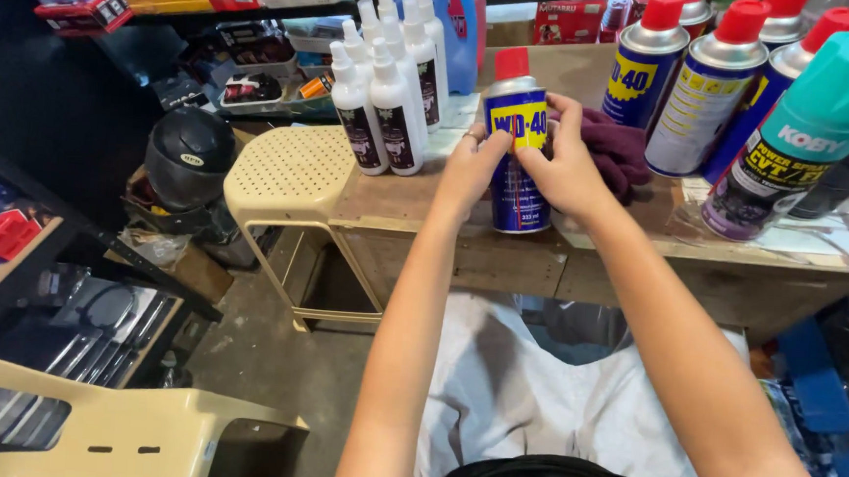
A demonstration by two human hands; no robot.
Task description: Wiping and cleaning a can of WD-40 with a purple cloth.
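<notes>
One view only, head-worn, looking steeply down and forward along the person's own forearms. Close range: the wooden bench edge (581, 248) crosses mid-frame, the lap fills the bottom. Tall spray cans (709, 89) loom large at upper right, very near the lens. Left side opens onto floor, a cream stool (291, 176) and shelving beyond, farther off.

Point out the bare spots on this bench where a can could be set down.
Bare wood along the bench's front edge, between the white spray bottles and the held blue can. The cream stool seat is free. Crowded at right around the tall cans.
</notes>
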